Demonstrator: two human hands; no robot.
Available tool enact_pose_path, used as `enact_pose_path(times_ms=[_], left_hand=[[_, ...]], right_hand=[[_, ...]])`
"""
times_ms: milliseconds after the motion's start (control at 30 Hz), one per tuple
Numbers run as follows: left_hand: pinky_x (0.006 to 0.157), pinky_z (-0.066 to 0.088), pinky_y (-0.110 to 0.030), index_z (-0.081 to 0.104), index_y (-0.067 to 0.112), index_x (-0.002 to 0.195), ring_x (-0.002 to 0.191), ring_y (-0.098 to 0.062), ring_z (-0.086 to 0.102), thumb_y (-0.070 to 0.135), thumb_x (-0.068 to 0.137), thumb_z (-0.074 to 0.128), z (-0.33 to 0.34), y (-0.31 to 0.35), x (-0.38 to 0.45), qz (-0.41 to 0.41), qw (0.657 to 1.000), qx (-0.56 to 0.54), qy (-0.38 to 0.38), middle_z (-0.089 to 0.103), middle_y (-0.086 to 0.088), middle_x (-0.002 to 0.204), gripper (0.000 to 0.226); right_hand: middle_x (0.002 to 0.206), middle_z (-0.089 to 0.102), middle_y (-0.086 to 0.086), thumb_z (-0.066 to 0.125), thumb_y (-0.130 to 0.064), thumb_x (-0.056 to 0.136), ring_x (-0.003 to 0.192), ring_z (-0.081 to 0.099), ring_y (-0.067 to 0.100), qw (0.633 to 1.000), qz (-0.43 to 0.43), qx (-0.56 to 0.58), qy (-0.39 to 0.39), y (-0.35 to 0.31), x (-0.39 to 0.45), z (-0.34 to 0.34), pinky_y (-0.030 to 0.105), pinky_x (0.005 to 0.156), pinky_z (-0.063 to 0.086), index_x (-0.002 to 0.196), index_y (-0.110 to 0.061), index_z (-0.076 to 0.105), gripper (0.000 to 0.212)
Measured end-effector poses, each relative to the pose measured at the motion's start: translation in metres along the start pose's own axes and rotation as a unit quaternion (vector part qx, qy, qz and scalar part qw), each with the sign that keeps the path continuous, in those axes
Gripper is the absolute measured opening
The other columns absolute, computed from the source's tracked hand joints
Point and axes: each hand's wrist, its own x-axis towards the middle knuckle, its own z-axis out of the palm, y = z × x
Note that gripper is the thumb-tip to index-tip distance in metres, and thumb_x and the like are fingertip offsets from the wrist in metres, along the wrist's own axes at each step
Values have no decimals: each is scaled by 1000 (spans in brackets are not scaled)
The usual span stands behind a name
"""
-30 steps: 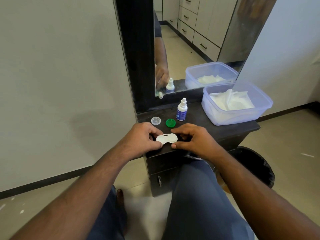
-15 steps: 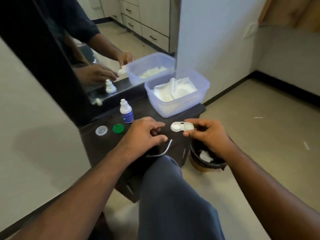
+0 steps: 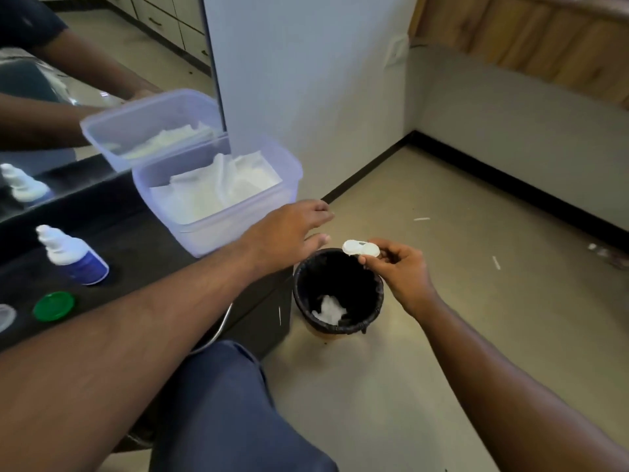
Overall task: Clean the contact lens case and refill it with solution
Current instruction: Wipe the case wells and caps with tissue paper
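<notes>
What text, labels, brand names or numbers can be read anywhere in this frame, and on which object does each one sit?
No text can be read in this frame.
Solution bottle: it has a blue label, but the print is too blurred to read.
Lens case, green cap, plastic tub, bin: no markings visible.

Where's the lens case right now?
In the head view, right of centre: the right hand pinches the white lens case over the black bin's far rim, off the table.

Left hand (image 3: pixel 289 229) outstretched, right hand (image 3: pixel 398 270) pinching
</notes>
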Motion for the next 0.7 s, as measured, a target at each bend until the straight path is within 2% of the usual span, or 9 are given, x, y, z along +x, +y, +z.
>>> enact_pose_path(times_ms=[67, 167, 267, 400, 533, 633, 700], left_hand=[[103, 42, -31, 56, 14, 133, 122, -14, 51, 28, 93, 59, 5, -6, 3, -8, 1000, -7, 5, 53, 1, 138, 43], [99, 43, -28, 59, 13, 129, 118, -15, 55, 25, 92, 60, 11, -11, 5, -6, 1000, 2, 15, 57, 0, 133, 39], [91, 39, -20, 64, 12, 123, 112, -15, 58, 22, 92, 58, 15, -13, 7, -4, 1000, 21, 10, 60, 0, 127, 33], [87, 40, -19, 67, 11, 119, 108, -14, 59, 20, 93, 54, 16, -13, 9, 1, 999, 43, 4, 62, 1, 123, 30], [86, 49, -29, 69, 8, 107, 97, -15, 59, 20, 94, 51, 18, -15, 11, 4, 998, 64, -4, 64, -1, 110, 26], [84, 50, -32, 70, 7, 101, 94, -16, 58, 18, 93, 50, 21, -17, 13, 8, 997, 78, -6, 64, -2, 104, 24], [84, 51, -33, 71, 7, 100, 93, -17, 59, 16, 92, 51, 22, -19, 13, 13, 997, 82, -2, 64, -3, 102, 24]], right_hand=[[68, 64, -17, 80, -16, 74, 65, 57, 1, 1000, 9, -12, 9, 15, 8, -1, 20, 67, 48, 104, -20, 73, 31], [61, 54, -16, 78, -12, 76, 59, 49, 4, 999, 8, -31, 13, 36, 19, 2, 20, 63, 44, 100, -21, 73, 26], [67, 53, -9, 77, -12, 77, 62, 49, 7, 997, 17, -74, 15, 55, 32, 7, 21, 65, 45, 98, -26, 71, 26], [82, 59, -3, 73, -13, 79, 74, 56, 10, 982, 9, -191, 2, 73, 53, 13, 21, 73, 41, 110, -17, 68, 32], [88, 57, 7, 64, -9, 82, 83, 54, 24, 932, -46, -353, -63, 71, 73, 15, 30, 70, 42, 110, -9, 66, 28], [87, 52, 7, 57, -7, 81, 87, 53, 29, 877, -82, -457, -127, 72, 86, 17, 32, 68, 40, 102, -7, 65, 22], [91, 55, 9, 54, -6, 83, 92, 53, 30, 841, -118, -503, -159, 72, 93, 18, 33, 73, 41, 103, -7, 64, 22]])
